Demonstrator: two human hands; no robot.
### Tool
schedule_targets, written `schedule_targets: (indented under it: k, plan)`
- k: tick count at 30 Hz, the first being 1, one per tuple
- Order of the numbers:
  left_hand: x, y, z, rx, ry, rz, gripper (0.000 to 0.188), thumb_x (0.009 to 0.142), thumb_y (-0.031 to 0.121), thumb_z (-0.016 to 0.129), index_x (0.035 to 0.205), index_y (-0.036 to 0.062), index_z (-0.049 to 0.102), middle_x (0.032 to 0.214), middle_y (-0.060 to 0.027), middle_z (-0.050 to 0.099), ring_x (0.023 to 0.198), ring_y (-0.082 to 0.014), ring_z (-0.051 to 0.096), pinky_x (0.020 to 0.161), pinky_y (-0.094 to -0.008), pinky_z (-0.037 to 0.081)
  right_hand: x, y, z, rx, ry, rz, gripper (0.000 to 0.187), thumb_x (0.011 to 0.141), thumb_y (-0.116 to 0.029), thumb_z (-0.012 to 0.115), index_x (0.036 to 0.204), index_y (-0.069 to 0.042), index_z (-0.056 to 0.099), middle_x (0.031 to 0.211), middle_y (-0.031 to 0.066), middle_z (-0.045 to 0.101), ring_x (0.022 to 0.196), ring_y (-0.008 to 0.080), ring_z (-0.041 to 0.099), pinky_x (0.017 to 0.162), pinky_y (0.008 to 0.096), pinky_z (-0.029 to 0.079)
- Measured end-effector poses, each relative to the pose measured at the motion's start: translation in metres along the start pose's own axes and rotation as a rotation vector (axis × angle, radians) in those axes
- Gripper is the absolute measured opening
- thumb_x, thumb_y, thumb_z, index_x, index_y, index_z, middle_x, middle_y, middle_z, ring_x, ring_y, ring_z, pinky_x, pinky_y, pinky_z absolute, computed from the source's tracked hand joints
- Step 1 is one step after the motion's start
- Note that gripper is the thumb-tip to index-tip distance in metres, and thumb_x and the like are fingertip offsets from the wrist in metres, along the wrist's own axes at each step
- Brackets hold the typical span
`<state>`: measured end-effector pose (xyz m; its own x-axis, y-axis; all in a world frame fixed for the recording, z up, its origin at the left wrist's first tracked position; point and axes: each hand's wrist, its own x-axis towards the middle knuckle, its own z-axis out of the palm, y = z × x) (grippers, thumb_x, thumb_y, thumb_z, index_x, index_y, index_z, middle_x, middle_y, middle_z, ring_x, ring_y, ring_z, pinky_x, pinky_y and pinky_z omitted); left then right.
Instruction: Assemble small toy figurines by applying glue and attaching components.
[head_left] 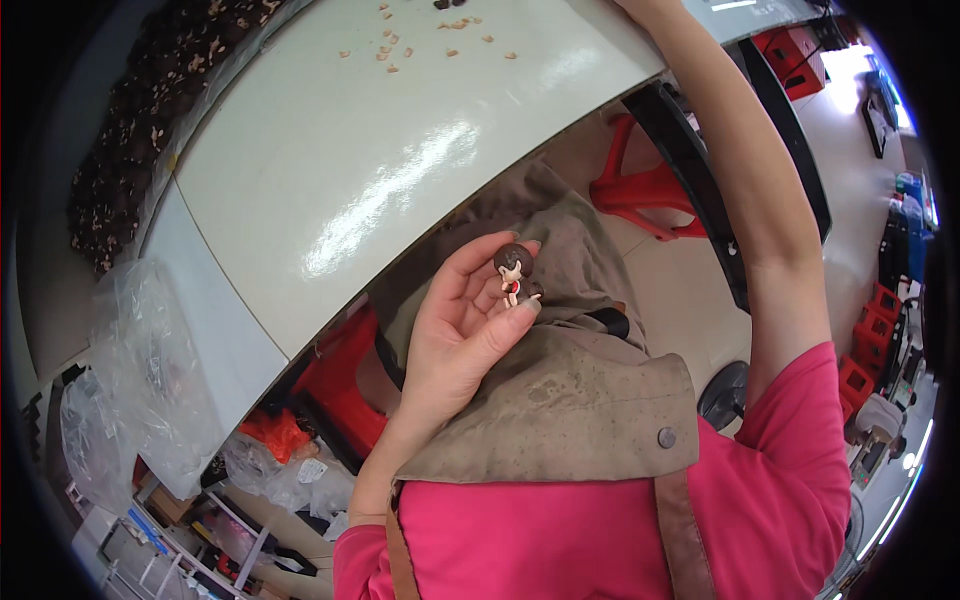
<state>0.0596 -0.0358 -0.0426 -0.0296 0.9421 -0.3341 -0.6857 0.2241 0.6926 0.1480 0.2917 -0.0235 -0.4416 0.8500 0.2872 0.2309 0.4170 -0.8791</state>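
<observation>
My left hand [465, 320] is closed around a small figurine [515, 275], held upright between the thumb and fingers above my lap. The figurine has dark brown hair, a pale face and body, and a bit of red at its front; a dark brown lump shows low on its side. My right arm stretches forward over the table [400, 200]. Only the edge of my right hand [645, 6] shows at the top of the picture, so its fingers are hidden. Small beige pieces [392, 50] lie scattered on the tabletop, with dark brown pieces [452, 3] beyond them.
At the table's left lies a large heap of dark brown and beige small parts [150, 120]. Clear plastic bags [150, 360] hang by the left edge. Red stools [650, 180] stand under and beside the table. A brown apron [560, 400] covers my lap.
</observation>
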Motion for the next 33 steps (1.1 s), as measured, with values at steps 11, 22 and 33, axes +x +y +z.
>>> schedule_targets:
  k: [11, 22, 33]
  plan:
    - [0.000, -0.002, -0.017, 0.055, 0.022, 0.132, 0.050, 0.080, -0.003, 0.065, 0.124, 0.0030, 0.040, 0.122, -0.0074, 0.051, 0.097, -0.0088, 0.053, 0.086, -0.0239, 0.044, -0.171, -0.073, -0.038, -0.091, -0.314, 0.032, 0.038, 0.069, -0.015, 0.071, 0.100, 0.002, 0.057, 0.092, 0.0047, 0.059, 0.081, 0.0134, 0.055, 0.074, 0.0265, 0.044]
    - [0.001, -0.006, -0.021, 0.241, 0.034, 0.254, 0.054, 0.077, -0.003, 0.068, 0.122, 0.0032, 0.040, 0.119, -0.0069, 0.051, 0.095, -0.0098, 0.054, 0.085, -0.0255, 0.044, -0.188, -0.086, -0.039, -0.329, -0.484, -0.228, 0.043, 0.063, -0.042, 0.079, 0.076, -0.004, 0.061, 0.065, 0.0035, 0.056, 0.058, 0.0189, 0.050, 0.051, 0.0293, 0.038]
    - [-0.001, -0.007, -0.024, 0.272, 0.028, 0.279, 0.055, 0.075, -0.003, 0.070, 0.122, 0.0035, 0.040, 0.118, -0.0055, 0.051, 0.094, -0.0093, 0.053, 0.086, -0.0252, 0.044, -0.186, -0.084, -0.031, -0.400, -0.491, -0.247, 0.053, 0.068, -0.051, 0.073, 0.077, 0.000, 0.061, 0.064, 0.0052, 0.050, 0.056, 0.0165, 0.047, 0.049, 0.0272, 0.034]
